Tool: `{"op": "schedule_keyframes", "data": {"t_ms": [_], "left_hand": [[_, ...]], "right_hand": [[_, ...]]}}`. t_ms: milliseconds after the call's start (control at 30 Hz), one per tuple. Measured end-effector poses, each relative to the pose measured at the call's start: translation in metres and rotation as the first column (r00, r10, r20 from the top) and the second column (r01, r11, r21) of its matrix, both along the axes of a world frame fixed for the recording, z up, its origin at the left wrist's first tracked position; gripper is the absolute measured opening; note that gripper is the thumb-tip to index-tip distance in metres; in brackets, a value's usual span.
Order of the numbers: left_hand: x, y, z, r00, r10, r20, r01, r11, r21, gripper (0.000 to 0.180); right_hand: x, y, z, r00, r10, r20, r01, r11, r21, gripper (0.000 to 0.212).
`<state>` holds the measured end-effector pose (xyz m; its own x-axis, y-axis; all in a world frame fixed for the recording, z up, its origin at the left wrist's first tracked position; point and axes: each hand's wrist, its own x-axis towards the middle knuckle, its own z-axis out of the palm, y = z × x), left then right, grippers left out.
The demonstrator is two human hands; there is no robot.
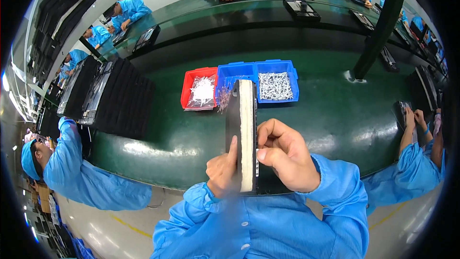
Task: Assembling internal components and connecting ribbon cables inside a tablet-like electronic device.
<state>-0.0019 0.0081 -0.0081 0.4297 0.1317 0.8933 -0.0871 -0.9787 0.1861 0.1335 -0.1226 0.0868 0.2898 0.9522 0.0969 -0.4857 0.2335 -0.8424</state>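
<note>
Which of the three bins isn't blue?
The leftmost bin: it is red, with white pieces in it, while the middle bin and right bin are blue.

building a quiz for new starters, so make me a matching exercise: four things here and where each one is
1. left hand
2. right hand
3. red bin
4. black stack

A. directly beside the middle blue bin
B. on the held panel's left side
C. toward the picture's left edge
D. at the held panel's right side

Pairs: 1-B, 2-D, 3-A, 4-C
</note>
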Motion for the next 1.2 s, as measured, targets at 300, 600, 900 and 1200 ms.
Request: {"op": "schedule_keyframes", "data": {"t_ms": [300, 600, 900, 1200], "left_hand": [[-0.005, 0.001, 0.003, 0.995, -0.065, -0.080, 0.061, 0.997, -0.056, 0.070], [-0.023, 0.008, -0.001, 0.982, -0.157, -0.108, 0.124, 0.958, -0.259, 0.052], [0.011, 0.072, 0.023, 0.401, -0.909, -0.114, -0.148, 0.059, -0.987, 0.066], [0.020, 0.085, 0.001, 0.437, -0.649, -0.623, -0.009, 0.689, -0.724, 0.034]], "right_hand": [[-0.031, 0.001, -0.029, 0.990, -0.138, -0.027, 0.140, 0.953, 0.270, 0.043], [0.025, -0.017, -0.021, 0.814, -0.468, 0.344, 0.339, 0.864, 0.373, 0.053], [0.017, -0.059, -0.084, 0.986, 0.125, -0.106, -0.163, 0.814, -0.558, 0.065], [-0.087, -0.054, -0.132, 0.941, -0.098, -0.324, -0.001, 0.957, -0.292, 0.039]]}}
